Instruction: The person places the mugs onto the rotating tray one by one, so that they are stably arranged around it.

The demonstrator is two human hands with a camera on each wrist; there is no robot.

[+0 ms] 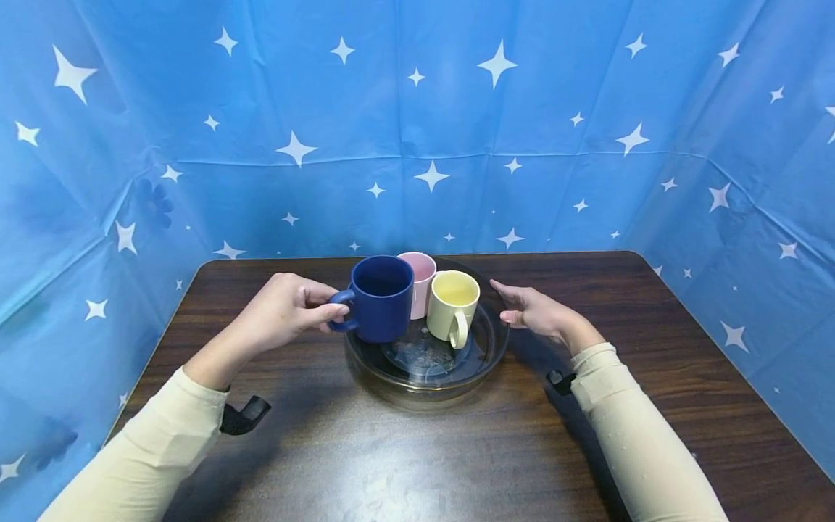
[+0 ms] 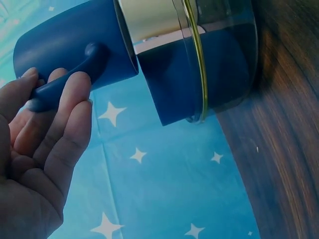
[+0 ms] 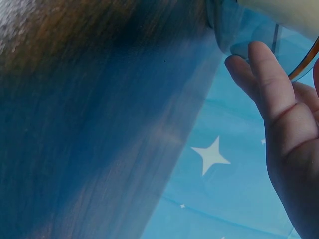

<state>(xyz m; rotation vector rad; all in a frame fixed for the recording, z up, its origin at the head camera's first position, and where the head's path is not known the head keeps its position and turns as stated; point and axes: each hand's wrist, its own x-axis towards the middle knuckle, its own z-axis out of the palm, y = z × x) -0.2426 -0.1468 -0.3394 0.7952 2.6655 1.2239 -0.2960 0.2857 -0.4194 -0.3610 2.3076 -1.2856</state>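
Note:
In the head view a dark blue mug (image 1: 383,301) is held upright by its handle, pinched between the thumb and fingers of my left hand (image 1: 287,308). It stands over the left part of a round clear glass bowl (image 1: 427,388). The left wrist view shows my fingers round the handle of the blue mug (image 2: 75,42). A yellow mug (image 1: 450,308) and a pink mug (image 1: 420,279) are upright in the bowl; the blue mug partly hides the pink one. At the bowl's right rim is my right hand (image 1: 538,312), fingers extended along the outside; contact is unclear.
Everything sits on a dark brown wooden table (image 1: 313,449), with the bowl toward its far edge. A blue curtain (image 1: 443,116) with white stars hangs behind and on both sides. Each forearm wears a black wrist mount (image 1: 244,415).

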